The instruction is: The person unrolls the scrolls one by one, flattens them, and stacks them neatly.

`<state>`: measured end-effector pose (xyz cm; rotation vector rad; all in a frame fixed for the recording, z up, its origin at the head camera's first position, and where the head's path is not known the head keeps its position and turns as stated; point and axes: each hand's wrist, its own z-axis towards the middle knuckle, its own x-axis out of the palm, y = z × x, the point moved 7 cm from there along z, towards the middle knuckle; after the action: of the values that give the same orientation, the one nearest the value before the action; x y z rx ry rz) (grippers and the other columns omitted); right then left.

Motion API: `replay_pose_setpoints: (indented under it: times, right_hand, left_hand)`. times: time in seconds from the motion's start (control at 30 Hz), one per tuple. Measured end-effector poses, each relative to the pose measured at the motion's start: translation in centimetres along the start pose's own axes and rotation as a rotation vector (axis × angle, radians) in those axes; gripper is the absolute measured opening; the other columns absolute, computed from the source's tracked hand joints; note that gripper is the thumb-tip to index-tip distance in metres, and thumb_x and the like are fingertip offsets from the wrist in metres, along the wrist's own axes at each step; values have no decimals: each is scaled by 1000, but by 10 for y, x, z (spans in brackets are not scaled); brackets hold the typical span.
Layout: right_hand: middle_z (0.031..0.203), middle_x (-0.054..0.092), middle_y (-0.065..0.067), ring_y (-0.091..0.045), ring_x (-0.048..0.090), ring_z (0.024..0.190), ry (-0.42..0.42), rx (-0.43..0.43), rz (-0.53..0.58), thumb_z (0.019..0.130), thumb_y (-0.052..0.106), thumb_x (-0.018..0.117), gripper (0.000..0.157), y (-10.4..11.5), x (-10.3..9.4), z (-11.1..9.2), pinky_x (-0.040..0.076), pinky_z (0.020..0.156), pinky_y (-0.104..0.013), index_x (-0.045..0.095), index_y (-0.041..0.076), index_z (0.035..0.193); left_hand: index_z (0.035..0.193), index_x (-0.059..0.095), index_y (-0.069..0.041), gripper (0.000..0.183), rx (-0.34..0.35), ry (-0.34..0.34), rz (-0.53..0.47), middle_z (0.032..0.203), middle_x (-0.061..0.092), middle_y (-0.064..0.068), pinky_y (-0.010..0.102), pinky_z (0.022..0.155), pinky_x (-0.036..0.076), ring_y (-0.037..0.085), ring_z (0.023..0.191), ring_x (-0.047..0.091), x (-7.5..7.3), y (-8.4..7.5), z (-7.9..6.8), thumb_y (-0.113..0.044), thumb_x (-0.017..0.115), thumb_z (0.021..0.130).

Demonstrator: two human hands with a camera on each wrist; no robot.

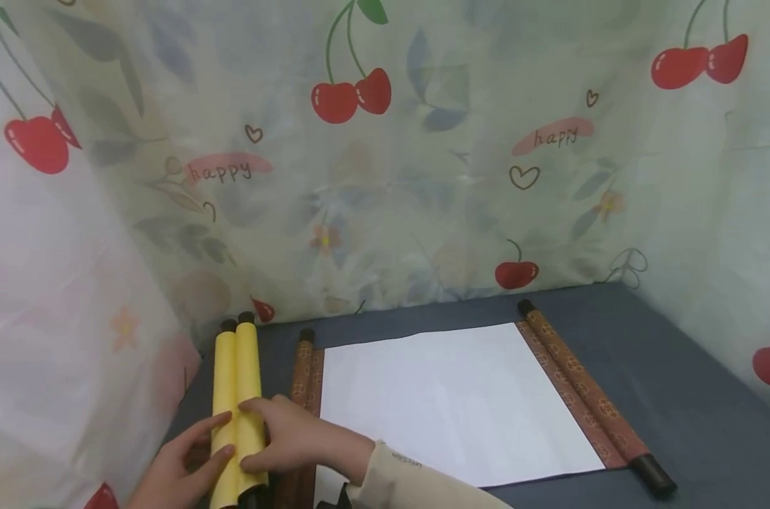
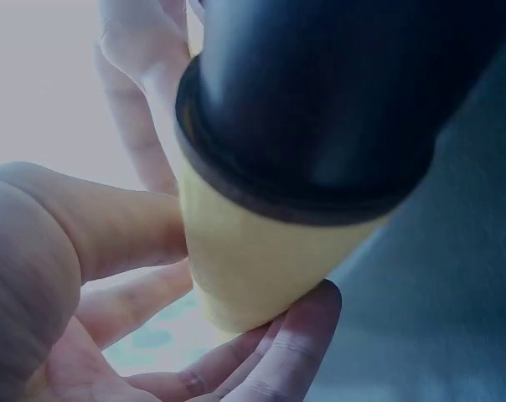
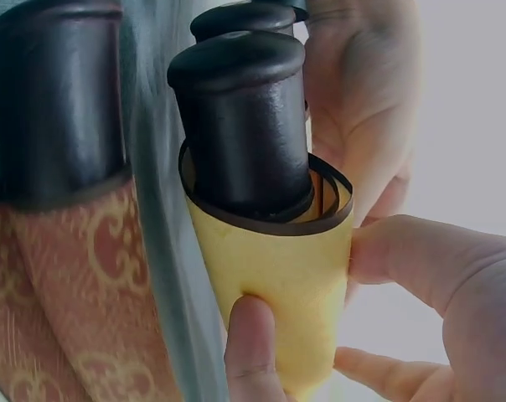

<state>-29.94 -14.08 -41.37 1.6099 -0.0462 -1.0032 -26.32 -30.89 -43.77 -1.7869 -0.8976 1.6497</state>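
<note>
Two rolled yellow scrolls, a left one [image 1: 224, 375] and a right one [image 1: 248, 367], lie side by side at the left of the table with black end knobs. My left hand [image 1: 175, 463] grips the left scroll between thumb and fingers. From the other side, my right hand [image 1: 295, 435] holds the right scroll, thumb near its lower end. In the right wrist view, a black knob [image 3: 245, 126] sticks out of the rolled yellow paper [image 3: 270, 268]. The left wrist view shows my fingers [image 2: 299, 343] around the yellow roll, close below its dark end.
An unrolled scroll with white paper [image 1: 448, 403] covers the middle of the dark grey table [image 1: 696, 396]. Its brown patterned right rod [image 1: 582, 375] ends in black knobs; the left rod [image 1: 302, 367] lies beside the yellow scrolls. Cherry-printed curtains [image 1: 423, 191] enclose the table's back and sides.
</note>
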Motion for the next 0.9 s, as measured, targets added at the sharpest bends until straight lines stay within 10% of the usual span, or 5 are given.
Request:
replay_pose_setpoints:
  times: [0.3, 0.9]
  right_hand:
    - [118, 67, 0, 1, 66, 86, -30, -19, 191, 89, 10, 78, 77, -7, -29, -19, 57, 77, -17, 45, 1, 158]
    - [128, 56, -5, -14, 65, 96, -200, 152, 136, 87, 18, 83, 78, -36, -78, -83, 57, 77, -27, 50, 18, 157]
  left_hand:
    - [154, 50, -1, 61, 81, 22, -65, 122, 73, 16, 34, 76, 63, 22, 97, 75, 18, -34, 7, -25, 73, 103]
    - [148, 59, -4, 54, 248, 80, -156, 113, 72, 16, 37, 76, 63, 24, 96, 74, 70, -96, 23, -18, 76, 99]
